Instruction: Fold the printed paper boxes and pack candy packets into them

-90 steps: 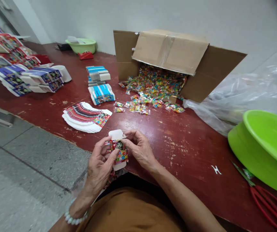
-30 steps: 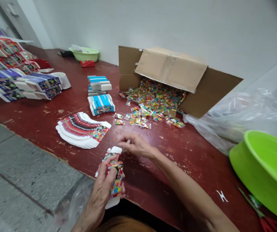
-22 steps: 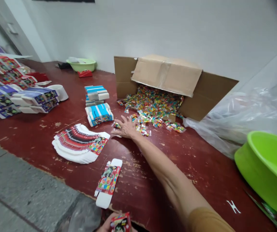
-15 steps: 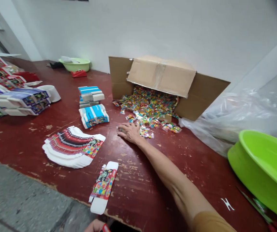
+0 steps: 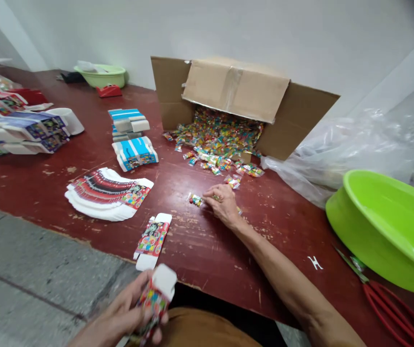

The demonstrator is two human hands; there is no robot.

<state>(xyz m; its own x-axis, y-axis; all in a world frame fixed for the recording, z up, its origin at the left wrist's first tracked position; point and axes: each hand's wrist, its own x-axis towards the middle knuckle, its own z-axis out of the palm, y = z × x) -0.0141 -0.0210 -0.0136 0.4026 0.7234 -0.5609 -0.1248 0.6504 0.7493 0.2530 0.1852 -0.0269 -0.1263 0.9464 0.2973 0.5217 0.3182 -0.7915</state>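
My left hand [image 5: 129, 308] is wrapped around a small printed carton [image 5: 152, 301] at the table's front edge, its white end flap standing up. Farther forward, my right hand [image 5: 223, 205] reaches over the red table with its fingers pinched on a small clear candy packet [image 5: 195, 200]. Part of another packet shows beneath that palm. A flat, unfolded carton [image 5: 153, 236] lies between my hands. To its left fans out a row of overlapping flat cartons [image 5: 101, 193]. Behind my right hand, a heap of candy packets [image 5: 224, 135] spills from a cardboard box [image 5: 239, 89].
Blue carton bundles [image 5: 136, 153] and purple ones [image 5: 36, 132] stand leftward. A green basin [image 5: 380, 231] is at right beside red-handled scissors [image 5: 391, 308]. Plastic sheeting [image 5: 366, 144] lies behind it. A red tape dispenser [image 5: 109, 91] and pale basin [image 5: 101, 77] sit at the back.
My right hand has drawn back from the candy heap toward the right, with packets now at its fingers. My left hand has risen further into view, showing the carton it holds.
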